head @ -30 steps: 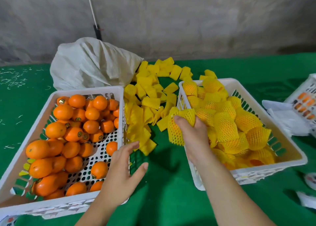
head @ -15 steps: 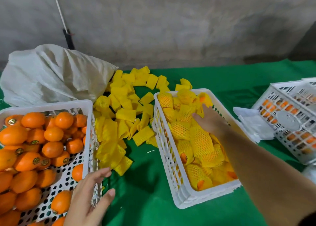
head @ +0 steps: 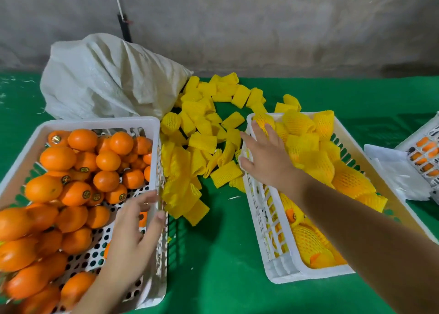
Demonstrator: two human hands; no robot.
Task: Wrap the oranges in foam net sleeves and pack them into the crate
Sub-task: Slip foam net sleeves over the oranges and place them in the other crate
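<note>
Lower left: white crate [head: 145, 122] of bare oranges [head: 78, 178], left hand [head: 133, 240] spread above its right side. Right-centre crate [head: 282, 266] holds net-wrapped oranges [head: 318, 164]; right hand [head: 268, 156] splayed, empty, over its left rim. Loose foam sleeves [head: 202, 137] between.

I see a table under a green cloth [head: 221, 278]. Directly on it: left white crate [head: 95, 123] holding bare oranges, right white crate [head: 280, 266] holding netted oranges, well apart with cloth between. A loose pile of yellow foam net sleeves [head: 202, 142] lies on the cloth between and behind the crates. White woven sack [head: 107, 76] sits behind the left crate, touching the pile. Far right: white sheets [head: 389, 166], and another white crate [head: 425, 152] at the edge.
</note>
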